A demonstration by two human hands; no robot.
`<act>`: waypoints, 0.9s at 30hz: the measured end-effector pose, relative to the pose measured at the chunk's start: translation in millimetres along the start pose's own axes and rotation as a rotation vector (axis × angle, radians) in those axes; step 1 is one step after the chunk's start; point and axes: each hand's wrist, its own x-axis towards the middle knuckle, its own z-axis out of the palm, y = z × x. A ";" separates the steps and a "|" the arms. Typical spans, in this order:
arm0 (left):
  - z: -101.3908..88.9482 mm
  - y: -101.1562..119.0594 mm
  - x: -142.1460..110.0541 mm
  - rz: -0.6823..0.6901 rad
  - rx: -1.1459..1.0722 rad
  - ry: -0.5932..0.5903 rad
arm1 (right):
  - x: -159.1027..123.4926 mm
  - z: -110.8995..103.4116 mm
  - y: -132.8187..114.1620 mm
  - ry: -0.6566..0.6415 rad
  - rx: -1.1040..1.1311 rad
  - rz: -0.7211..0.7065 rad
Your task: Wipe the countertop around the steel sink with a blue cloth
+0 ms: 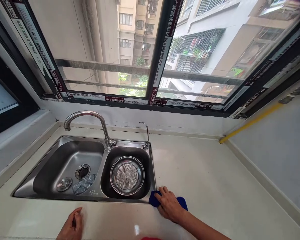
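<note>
My right hand [168, 205] presses flat on a blue cloth [182, 202] lying on the pale countertop [215, 186], just at the front right corner of the steel double sink [130, 198]. My left hand [72, 226] rests on the counter's front edge below the left basin, fingers loosely curled, holding nothing.
The left basin holds a drain plug [64, 183] and a grey scouring cloth [84, 184]; the right basin holds a round metal strainer [126, 175]. A curved tap [90, 116] and a thin small tap [146, 133] stand behind. A window and a yellow pipe [250, 123] border the counter.
</note>
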 end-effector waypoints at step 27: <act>3.0 5.8 -6.5 0.071 0.014 0.163 | 116.8 -49.1 51.2 0.089 -0.139 0.181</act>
